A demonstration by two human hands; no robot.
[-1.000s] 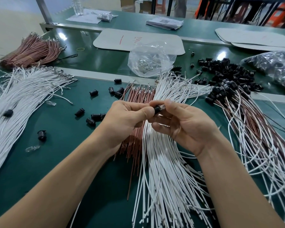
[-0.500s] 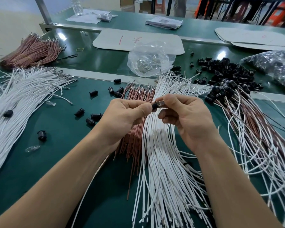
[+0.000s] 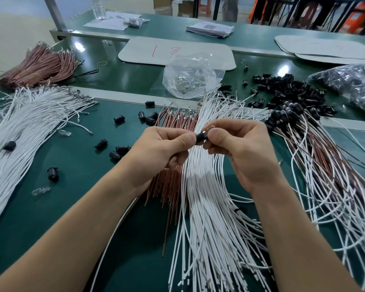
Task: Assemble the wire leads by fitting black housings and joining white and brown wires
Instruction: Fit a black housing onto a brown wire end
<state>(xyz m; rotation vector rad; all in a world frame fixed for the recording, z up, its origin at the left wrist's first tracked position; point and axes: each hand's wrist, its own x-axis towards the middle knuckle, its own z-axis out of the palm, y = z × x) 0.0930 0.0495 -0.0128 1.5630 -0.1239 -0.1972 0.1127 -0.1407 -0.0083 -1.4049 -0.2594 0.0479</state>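
Between your two hands, just above the loose white wires (image 3: 204, 197), sits the black housing (image 3: 200, 137). Your left hand (image 3: 162, 144) pinches one end with its fingers curled tight, and your right hand (image 3: 238, 148) pinches the other. Something shiny pokes out there, though I cannot tell what it is.

Now the scoreboard. To your right lies a tangled pile of finished leads (image 3: 325, 165), housings already fitted, so a fair batch looks done. Plenty remains, I'd say: brown wires (image 3: 173, 123) beside the white ones, and a heap of loose housings (image 3: 289, 87) beyond.

As for room, your right side is crowded with wire. The open green bench (image 3: 82, 169) is to your left, dotted only with stray housings (image 3: 53, 173) and small clear bulbs (image 3: 64, 132). A pale strip crosses the bench just behind the wire tips. The near edge is out of view.
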